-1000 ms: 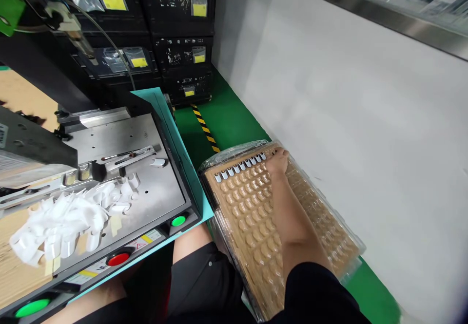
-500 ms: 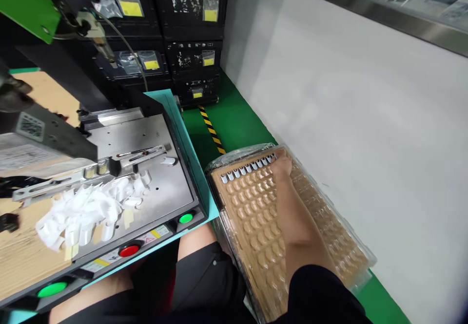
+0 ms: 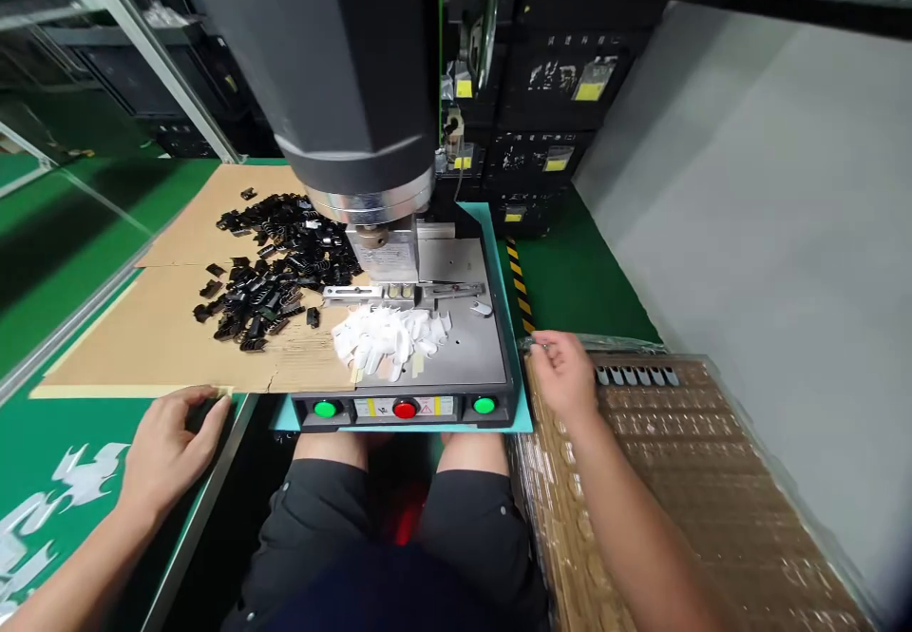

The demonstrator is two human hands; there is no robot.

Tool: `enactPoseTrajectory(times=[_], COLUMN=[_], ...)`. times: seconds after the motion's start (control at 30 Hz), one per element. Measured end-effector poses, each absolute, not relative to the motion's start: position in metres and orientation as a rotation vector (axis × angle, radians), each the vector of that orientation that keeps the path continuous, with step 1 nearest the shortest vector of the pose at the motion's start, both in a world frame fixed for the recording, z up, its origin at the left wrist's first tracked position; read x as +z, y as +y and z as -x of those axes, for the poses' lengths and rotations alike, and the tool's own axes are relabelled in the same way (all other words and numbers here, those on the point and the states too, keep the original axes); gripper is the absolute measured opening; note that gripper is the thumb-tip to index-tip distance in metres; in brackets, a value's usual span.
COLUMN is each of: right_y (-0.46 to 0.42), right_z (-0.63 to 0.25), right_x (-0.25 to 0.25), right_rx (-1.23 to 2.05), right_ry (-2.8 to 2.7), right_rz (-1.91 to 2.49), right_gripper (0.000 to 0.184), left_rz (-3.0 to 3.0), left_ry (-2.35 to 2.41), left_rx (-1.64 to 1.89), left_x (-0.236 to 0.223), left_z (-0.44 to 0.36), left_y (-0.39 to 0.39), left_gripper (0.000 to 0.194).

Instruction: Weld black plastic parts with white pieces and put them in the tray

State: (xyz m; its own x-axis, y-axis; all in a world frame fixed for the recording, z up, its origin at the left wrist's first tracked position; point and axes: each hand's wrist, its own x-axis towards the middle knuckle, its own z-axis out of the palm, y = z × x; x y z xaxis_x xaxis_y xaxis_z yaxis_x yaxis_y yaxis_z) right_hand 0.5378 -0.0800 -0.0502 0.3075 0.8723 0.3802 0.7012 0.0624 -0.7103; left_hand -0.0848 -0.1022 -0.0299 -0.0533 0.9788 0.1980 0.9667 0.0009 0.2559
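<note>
My left hand [image 3: 171, 447] lies at the front edge of the cardboard sheet [image 3: 192, 356], thumb apart from bent fingers, with no object visible in it. My right hand [image 3: 566, 375] is over the far left part of a clear-pocketed tray [image 3: 684, 461], fingers loosely curled and a gap beside the thumb; I see nothing held. To its right, several small grey-white clip-like pieces [image 3: 641, 376] sit in the tray's far row, others hidden by the hand. A heap of white curved pieces [image 3: 389, 335] lies on the metal plate [image 3: 477, 356], with one loose piece [image 3: 482, 309] apart.
A large press head [image 3: 356, 90] stands over a slotted metal fixture [image 3: 399, 294]. Black small parts [image 3: 285, 261] are piled on the cardboard. The panel has green buttons [image 3: 484, 406] and a red button [image 3: 405, 409]. White scraps [image 3: 89, 475] lie left; black bins [image 3: 548, 100] stand behind.
The view has swung left, bringing my left hand and the black parts into sight. My right hand has drawn away from the row's right end, back toward the tray's left side.
</note>
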Motion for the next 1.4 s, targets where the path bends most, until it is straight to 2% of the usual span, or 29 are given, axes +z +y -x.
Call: enactPoseTrajectory(times=[0.17,0.4,0.67,0.9,1.4], right_y=[-0.057,-0.026,-0.018,-0.011,-0.003], right_z=[-0.437,-0.393,-0.37,-0.369,-0.359], right_x=[-0.024,-0.017,-0.018,-0.015,0.005], right_rx=[0.381,0.281,0.194,0.139,0.068], right_ry=[-1.767,-1.853,-1.927,-1.982,-2.147], right_rz=[1.521,1.609,1.746,1.807,2.047], right_gripper=[0.027,0.031,0.033,0.024,0.027], left_rz=[-2.161,-2.164,-2.216,-2.223,-2.221], left_ry=[2.091,1.983,1.91,1.908,1.905], left_rx=[0.648,0.728,0.796,0.829,0.793], left_x=[-0.028,-0.03,-0.031,-0.032,-0.037], left_z=[0.081,0.083,0.083,0.084,0.087], left_y=[-0.108,-0.11,-0.111,-0.11,-0.108], left_gripper=[0.047,0.046,0.045,0.044,0.045])
